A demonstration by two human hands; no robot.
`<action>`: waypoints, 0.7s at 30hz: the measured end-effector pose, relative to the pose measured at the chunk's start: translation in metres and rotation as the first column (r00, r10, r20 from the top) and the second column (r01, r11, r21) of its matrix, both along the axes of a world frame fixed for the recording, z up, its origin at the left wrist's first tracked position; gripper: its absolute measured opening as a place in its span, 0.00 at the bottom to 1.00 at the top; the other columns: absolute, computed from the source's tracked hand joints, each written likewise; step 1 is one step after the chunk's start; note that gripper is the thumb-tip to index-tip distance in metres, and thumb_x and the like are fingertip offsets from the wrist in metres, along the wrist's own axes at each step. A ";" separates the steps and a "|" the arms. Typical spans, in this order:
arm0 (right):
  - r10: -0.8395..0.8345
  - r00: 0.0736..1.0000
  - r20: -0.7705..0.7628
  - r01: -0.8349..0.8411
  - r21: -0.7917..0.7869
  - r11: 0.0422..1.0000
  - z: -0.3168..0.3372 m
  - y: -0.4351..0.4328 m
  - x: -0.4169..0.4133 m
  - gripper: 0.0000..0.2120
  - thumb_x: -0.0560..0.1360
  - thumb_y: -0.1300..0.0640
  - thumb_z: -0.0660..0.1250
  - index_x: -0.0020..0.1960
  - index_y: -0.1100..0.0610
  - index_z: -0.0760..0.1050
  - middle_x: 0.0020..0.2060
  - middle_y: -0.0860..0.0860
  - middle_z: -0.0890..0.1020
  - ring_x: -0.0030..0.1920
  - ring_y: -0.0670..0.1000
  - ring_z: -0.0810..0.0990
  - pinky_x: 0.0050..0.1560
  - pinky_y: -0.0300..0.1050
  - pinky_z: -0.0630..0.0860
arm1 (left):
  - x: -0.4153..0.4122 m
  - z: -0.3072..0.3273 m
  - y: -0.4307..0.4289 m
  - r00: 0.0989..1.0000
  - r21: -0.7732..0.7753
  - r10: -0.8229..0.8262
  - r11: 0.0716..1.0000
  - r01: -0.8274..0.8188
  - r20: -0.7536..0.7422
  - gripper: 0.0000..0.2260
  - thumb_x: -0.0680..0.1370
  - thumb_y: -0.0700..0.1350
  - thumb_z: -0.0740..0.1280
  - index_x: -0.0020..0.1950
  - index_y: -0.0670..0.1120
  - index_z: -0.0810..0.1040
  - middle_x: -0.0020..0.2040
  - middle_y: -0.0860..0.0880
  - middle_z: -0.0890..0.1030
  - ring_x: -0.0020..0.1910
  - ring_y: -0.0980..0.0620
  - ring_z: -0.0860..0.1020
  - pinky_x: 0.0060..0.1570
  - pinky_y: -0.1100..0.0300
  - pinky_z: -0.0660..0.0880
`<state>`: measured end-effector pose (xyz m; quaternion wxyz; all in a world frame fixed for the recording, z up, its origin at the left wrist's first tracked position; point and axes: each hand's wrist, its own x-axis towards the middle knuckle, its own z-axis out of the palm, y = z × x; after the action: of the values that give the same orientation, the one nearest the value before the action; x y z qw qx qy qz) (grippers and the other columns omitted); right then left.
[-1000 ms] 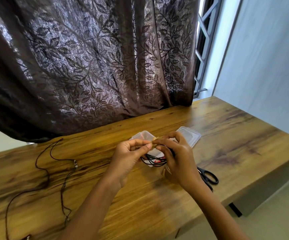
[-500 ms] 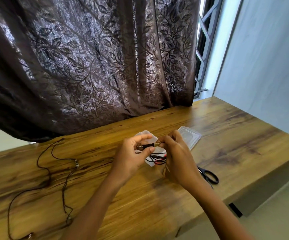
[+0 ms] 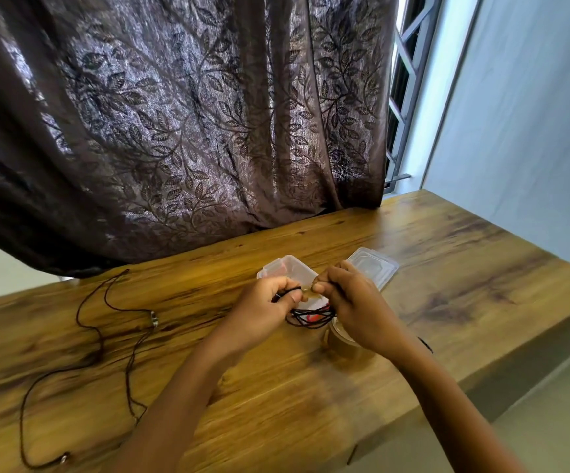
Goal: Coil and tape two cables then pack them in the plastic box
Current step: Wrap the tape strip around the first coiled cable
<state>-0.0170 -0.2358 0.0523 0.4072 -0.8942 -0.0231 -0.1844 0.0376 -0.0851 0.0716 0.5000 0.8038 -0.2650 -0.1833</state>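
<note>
While my left hand and right hand pinch one coil, perhaps taping, the other cable sprawls left of the plastic box.

This looks like a room in a home. A dark brown curtain with a leaf pattern hangs beside a barred window, behind a wood-grain bench. A plain pale wall stands at the right.
</note>
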 end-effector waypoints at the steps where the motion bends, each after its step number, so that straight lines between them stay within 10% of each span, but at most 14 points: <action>1: 0.022 1.000 -0.017 -0.022 0.044 0.999 0.000 -0.001 0.000 0.12 0.77 0.61 0.62 0.40 0.45 0.71 0.39 0.48 0.71 0.40 0.43 0.70 0.42 0.30 0.68 | 0.001 0.000 0.001 0.997 -0.024 -0.017 1.000 0.016 -0.074 0.09 0.79 0.39 0.60 0.44 0.49 0.77 0.42 0.51 0.78 0.46 0.52 0.76 0.55 0.51 0.74; 7: 0.154 0.988 -0.024 -0.144 0.240 0.960 -0.003 -0.009 -0.005 0.11 0.75 0.57 0.61 0.54 0.47 0.76 0.46 0.54 0.75 0.47 0.54 0.75 0.50 0.52 0.75 | 0.002 0.000 0.006 0.966 -0.078 -0.007 0.997 -0.014 -0.260 0.09 0.80 0.40 0.59 0.47 0.47 0.78 0.50 0.42 0.79 0.49 0.47 0.76 0.59 0.45 0.72; 21: 0.006 0.989 0.147 -0.054 0.327 0.943 -0.007 -0.002 -0.003 0.09 0.68 0.57 0.72 0.48 0.50 0.81 0.39 0.49 0.82 0.42 0.47 0.80 0.42 0.38 0.76 | 0.005 -0.001 0.007 0.934 -0.167 -0.066 0.986 0.007 -0.351 0.08 0.80 0.40 0.58 0.51 0.43 0.78 0.49 0.41 0.77 0.47 0.50 0.77 0.55 0.51 0.75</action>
<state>-0.0205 -0.2377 0.0458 0.5512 -0.7973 -0.0348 -0.2434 0.0429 -0.0786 0.0703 0.6002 0.7088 -0.1992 -0.3125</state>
